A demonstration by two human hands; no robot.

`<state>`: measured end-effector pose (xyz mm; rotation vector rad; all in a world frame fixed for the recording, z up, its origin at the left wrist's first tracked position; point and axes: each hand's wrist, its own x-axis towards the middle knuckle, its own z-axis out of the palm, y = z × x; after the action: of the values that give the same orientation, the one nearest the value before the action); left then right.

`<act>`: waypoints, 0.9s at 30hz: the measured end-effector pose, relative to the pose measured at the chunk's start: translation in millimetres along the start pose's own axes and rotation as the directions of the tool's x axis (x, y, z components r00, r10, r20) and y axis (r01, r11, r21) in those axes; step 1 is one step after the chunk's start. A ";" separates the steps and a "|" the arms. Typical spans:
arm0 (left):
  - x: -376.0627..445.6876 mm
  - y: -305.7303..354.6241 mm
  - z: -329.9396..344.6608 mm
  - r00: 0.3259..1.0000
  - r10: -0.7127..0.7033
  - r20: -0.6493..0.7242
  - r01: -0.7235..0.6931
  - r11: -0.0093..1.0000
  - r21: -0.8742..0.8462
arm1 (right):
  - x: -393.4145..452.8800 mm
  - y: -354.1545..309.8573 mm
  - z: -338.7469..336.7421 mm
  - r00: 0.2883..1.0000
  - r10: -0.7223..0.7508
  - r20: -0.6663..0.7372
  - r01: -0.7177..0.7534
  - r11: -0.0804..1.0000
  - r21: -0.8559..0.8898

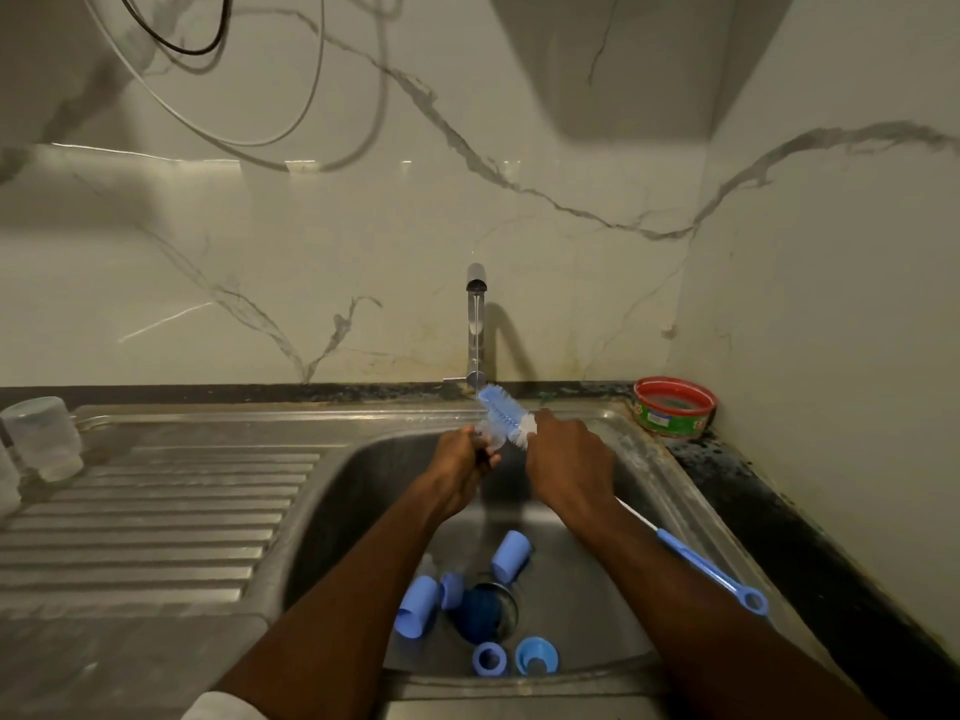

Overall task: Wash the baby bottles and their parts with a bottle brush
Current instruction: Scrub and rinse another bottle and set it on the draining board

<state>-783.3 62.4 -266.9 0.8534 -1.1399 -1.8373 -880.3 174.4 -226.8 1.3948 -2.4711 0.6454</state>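
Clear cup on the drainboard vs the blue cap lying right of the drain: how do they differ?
The clear cup is see-through and stands mouth-down on the drainboard, out of the basin. The blue cap is opaque, looks smaller, and lies on its side in the sink near the drain. Both are cylindrical plastic pieces that neither hand touches.

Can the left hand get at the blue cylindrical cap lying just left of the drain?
Probably not yet. The left hand already grips a small part under the blue bottle brush. The blue cylindrical cap lies uncovered in the steel sink, so the path looks free once that hand lets go.
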 end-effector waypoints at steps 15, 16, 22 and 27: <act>4.4 -3.4 2.3 0.997 -0.012 -0.075 0.008 0.999 -0.054 | 3.2 0.3 2.9 0.996 -0.005 -0.088 0.003 1.000 -0.020; 4.9 -3.0 -0.6 0.997 0.000 -0.076 -0.004 0.999 -0.050 | 1.0 0.8 3.6 0.994 -0.017 -0.112 0.015 1.000 -0.014; -0.2 -9.1 -4.1 0.993 0.097 -0.065 -0.091 0.992 0.085 | -2.8 -2.7 15.5 0.996 -0.093 0.001 0.093 0.985 -0.149; -3.0 -9.9 -2.2 0.984 0.176 -0.041 -0.160 0.955 0.249 | 6.0 3.6 5.5 0.997 -0.069 -0.021 0.066 0.989 -0.136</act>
<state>-782.8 67.0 -276.5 0.9159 -1.3745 -1.5418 -886.4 168.8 -230.1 1.4029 -2.3873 0.4690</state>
